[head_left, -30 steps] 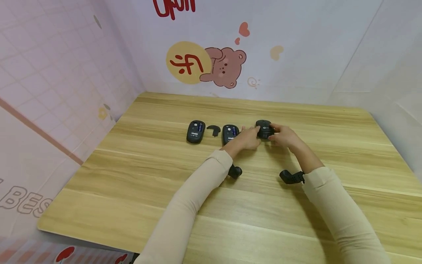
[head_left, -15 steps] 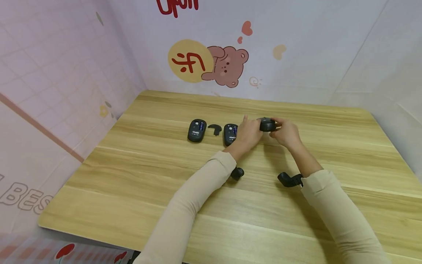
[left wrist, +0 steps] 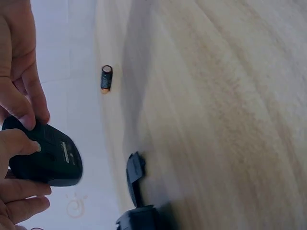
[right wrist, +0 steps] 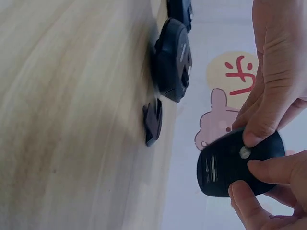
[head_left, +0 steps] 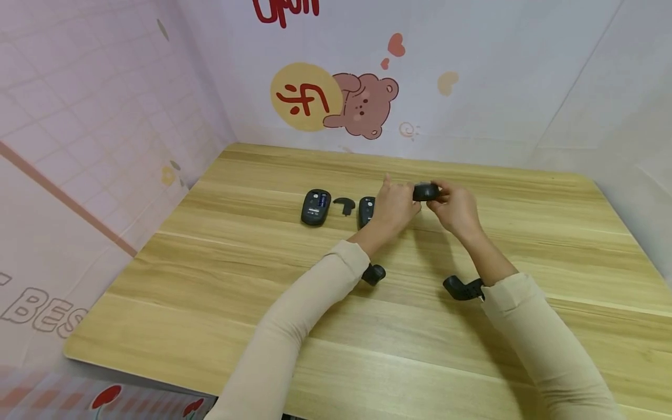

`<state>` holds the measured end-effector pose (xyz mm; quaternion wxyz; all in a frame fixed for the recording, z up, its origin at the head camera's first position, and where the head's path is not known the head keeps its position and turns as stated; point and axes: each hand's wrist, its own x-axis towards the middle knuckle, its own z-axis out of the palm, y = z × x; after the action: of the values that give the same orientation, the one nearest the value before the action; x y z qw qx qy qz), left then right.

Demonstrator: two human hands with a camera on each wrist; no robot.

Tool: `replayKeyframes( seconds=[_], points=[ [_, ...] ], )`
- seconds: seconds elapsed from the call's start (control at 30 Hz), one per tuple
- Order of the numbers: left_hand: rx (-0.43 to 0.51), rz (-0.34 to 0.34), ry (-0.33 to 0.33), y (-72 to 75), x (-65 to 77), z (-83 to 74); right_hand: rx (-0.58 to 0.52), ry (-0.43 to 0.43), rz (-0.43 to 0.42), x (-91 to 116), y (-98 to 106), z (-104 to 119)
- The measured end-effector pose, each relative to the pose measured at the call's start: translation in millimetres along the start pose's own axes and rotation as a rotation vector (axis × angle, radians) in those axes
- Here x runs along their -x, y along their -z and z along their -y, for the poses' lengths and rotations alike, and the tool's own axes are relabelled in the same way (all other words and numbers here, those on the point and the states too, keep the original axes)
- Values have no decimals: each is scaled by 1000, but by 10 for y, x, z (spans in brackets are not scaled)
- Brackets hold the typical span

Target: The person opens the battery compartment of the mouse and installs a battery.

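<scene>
Both hands hold a black computer mouse [head_left: 426, 191] above the far part of the table. My left hand [head_left: 394, 204] grips its left side, my right hand [head_left: 455, 209] its right side. In the left wrist view the underside of that mouse [left wrist: 62, 158] shows a small label, with a thumb pressed on it. The right wrist view shows thumbs beside a round spot on the underside of the mouse [right wrist: 216, 167]. Left of the hands lie an upturned mouse [head_left: 316, 207] with a blue battery inside, a dark battery cover [head_left: 345, 205] and a second upturned mouse [head_left: 366, 209], partly hidden by my left hand.
A loose black-and-copper battery [left wrist: 106, 80] lies on the table to the right. Another battery cover [right wrist: 153, 122] lies beside the second mouse, hidden in the head view. A printed wall [head_left: 488, 116] stands behind the wooden table [head_left: 551, 233]. Black wrist devices [head_left: 463, 287] hang below the sleeves.
The mouse between both hands has been lifted off the table and tipped, its underside now turned away from the head camera. The other mice and cover stay where they were.
</scene>
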<state>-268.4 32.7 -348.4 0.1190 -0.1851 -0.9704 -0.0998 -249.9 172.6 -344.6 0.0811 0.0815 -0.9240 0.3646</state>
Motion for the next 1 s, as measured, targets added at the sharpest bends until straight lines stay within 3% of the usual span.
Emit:
replayKeyframes(
  seconds=[0.1,0.57,0.77,1.0],
  points=[
    [-4,-21,-19,53,32,7,-13,-4,6,22,42,40],
    [171,-150,-91,160,210,132,-33,49,-39,123,143,155],
    [182,-199,-103,188,268,186,-63,54,-53,171,161,239],
    [274,-235,-114,228,313,225,-113,39,-43,203,187,303]
  ],
)
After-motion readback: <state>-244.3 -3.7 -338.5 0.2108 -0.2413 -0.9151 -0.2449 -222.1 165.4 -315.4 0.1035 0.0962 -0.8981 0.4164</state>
